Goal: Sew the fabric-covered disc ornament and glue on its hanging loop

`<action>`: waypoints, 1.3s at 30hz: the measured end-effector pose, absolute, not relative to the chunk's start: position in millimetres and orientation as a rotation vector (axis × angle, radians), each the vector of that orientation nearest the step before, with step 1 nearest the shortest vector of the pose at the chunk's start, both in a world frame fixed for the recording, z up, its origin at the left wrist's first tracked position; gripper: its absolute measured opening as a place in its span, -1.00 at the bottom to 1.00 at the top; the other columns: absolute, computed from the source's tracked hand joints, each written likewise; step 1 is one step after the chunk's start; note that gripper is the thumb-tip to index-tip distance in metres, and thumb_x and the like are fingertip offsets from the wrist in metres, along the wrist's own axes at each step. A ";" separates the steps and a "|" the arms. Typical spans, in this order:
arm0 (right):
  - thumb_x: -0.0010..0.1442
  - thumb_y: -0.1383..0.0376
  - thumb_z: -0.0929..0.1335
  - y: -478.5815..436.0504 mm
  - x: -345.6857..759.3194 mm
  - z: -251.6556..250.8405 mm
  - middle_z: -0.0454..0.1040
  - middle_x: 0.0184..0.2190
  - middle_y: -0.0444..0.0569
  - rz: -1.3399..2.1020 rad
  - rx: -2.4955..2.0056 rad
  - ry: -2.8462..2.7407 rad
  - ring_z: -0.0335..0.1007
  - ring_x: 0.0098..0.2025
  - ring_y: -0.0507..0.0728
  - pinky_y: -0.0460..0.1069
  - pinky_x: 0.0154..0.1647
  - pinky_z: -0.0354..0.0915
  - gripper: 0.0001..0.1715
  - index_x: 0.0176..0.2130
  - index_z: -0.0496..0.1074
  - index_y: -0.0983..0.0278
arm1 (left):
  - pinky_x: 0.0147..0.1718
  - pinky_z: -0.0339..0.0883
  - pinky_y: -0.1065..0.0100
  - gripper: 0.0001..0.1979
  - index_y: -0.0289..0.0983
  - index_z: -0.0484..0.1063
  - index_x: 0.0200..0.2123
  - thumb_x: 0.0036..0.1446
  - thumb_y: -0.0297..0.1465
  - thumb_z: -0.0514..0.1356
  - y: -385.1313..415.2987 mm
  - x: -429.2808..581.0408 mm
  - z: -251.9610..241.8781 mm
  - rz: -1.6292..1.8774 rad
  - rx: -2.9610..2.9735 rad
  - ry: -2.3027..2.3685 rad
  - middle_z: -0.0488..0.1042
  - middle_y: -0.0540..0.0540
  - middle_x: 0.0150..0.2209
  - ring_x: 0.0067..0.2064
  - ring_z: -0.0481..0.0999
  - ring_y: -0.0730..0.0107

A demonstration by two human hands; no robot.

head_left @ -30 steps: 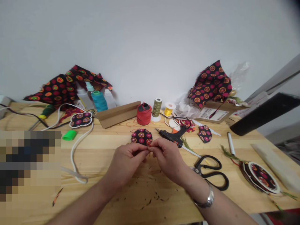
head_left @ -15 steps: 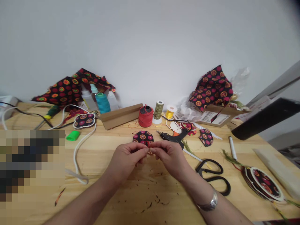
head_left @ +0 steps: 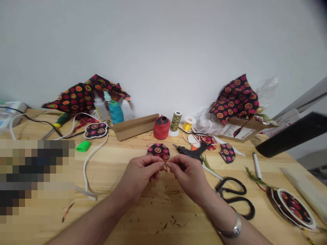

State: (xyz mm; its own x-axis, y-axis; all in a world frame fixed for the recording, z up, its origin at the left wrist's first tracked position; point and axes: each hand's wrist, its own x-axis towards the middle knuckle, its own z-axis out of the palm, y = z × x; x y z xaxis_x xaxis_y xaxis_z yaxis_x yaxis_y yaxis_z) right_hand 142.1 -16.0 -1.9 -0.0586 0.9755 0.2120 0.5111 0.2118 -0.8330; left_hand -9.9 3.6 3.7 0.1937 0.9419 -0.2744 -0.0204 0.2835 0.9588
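My left hand (head_left: 141, 173) and my right hand (head_left: 187, 173) meet fingertip to fingertip over the wooden table (head_left: 158, 217). Each pinches a thin red thread (head_left: 165, 165) between thumb and forefinger. Just beyond the fingertips lies a round patterned fabric disc (head_left: 158, 150), black with pink and orange dots. A red thread spool (head_left: 161, 128) stands behind it. A silver bracelet circles my right wrist.
A black glue gun (head_left: 192, 152), black scissors (head_left: 236, 199), olive (head_left: 175, 123), yellow (head_left: 188, 124) and teal (head_left: 115, 111) spools, a cardboard strip (head_left: 134, 126), white cable (head_left: 88, 163), green cap (head_left: 83, 146), fabric heaps, a cardboard box (head_left: 238, 130) and a round fabric piece (head_left: 292, 207) crowd the table.
The view has drifted slightly, so things sit a little lower and rightward. My hands stay together, with the fingertips shifting slightly on the thread.
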 end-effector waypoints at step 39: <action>0.15 0.29 0.29 -16.7 138.9 -7.7 0.43 -0.46 -0.09 0.717 -1.282 -1.536 0.34 -0.45 0.01 -0.09 -0.43 0.27 -0.90 -0.33 0.36 0.29 | -0.71 -0.16 0.57 -0.84 -0.35 0.51 -0.55 -0.08 -0.36 0.28 6.6 -12.3 -3.2 0.889 0.863 1.012 0.44 0.00 -0.56 -0.66 0.13 0.71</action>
State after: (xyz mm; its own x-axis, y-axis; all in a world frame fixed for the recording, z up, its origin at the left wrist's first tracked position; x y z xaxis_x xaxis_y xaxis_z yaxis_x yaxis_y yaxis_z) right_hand 138.9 -16.7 -7.7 0.0289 0.9522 0.3042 0.3784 0.2712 -0.8850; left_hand -12.3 6.6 -3.2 0.2707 0.9065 -0.3239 -0.2047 0.3830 0.9008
